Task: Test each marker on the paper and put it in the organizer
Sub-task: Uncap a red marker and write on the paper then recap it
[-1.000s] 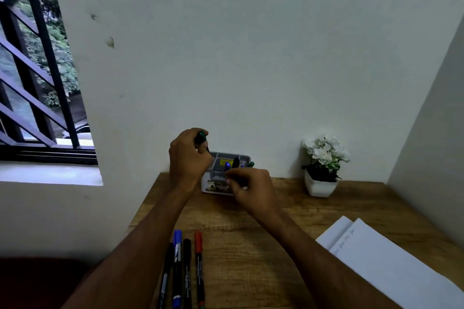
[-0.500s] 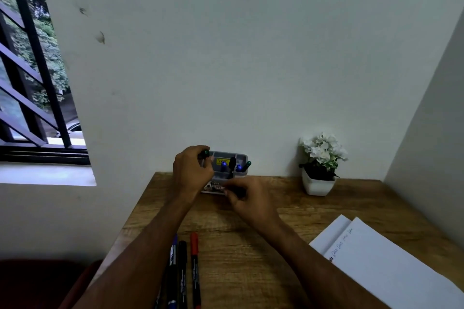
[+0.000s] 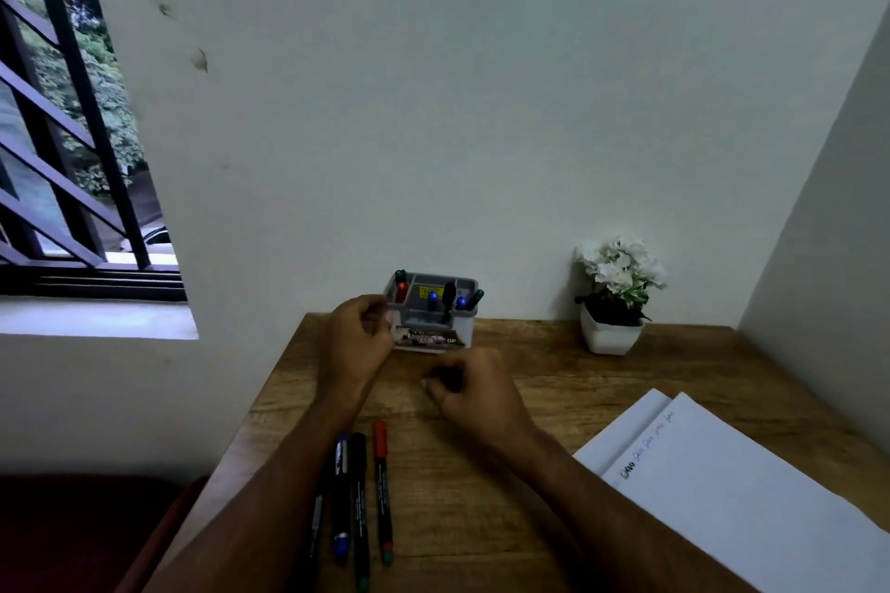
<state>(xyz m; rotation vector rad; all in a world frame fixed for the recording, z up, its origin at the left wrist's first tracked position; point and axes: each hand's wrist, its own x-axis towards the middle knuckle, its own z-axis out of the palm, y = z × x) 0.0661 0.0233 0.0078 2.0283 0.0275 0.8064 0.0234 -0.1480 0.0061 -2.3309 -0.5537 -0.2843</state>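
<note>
Head view looks down on a wooden surface (image 3: 530,352) set in a corner of pale walls. A small grey organizer (image 3: 431,313) stands at the far edge against the wall, its front bearing a printed label. Several markers stand upright in it: a red-capped marker (image 3: 401,291) and a green-capped marker (image 3: 399,276) in the left compartment, two blue-capped ones, a black one and another green-capped one toward the middle and right.

The left hand (image 3: 359,342) sits just beside the organizer's left front corner, its fingers (image 3: 380,323) curled inward; whether they touch the organizer cannot be told through the blur, and nothing is visibly held. The right hand (image 3: 474,388) hovers nearer the viewer, apart from the organizer, its fingers (image 3: 436,388) loosely curled with something dark between them that is too blurred to name.

Near the front edge, partly under the left forearm, four more markers lie side by side: a mostly hidden dark one, a blue marker (image 3: 341,496), a black marker (image 3: 360,510) and a red marker (image 3: 383,486). Sheets of white paper (image 3: 746,496) lie at the right, with short scribbles in several inks near the top corner. A white pot of white flowers (image 3: 614,294) stands at the far right of the surface. A barred window (image 3: 72,135) is at the left.
</note>
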